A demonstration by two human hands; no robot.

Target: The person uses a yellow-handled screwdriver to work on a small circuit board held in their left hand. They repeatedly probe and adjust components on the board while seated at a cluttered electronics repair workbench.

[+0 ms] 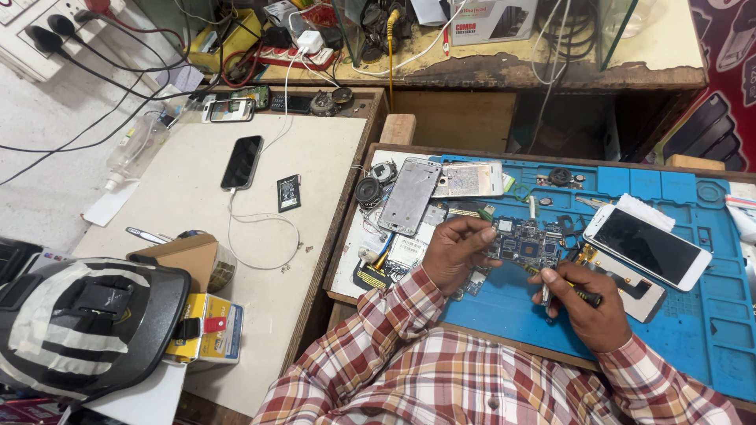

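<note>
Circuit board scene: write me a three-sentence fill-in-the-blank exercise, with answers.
1. The left hand holds a small circuit ____ above the mat.
2. The repair mat is ____ in colour.
3. The right hand grips a ____ with a black and yellow handle.

Missing words: board; blue; screwdriver

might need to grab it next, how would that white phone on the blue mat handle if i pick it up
The white phone looks flat and rigid, so probably stiff. Its glossy screen suggests it may be slippery and breakable. It lies partly on a metal frame on the mat, so a push might rock or slide it.
</note>
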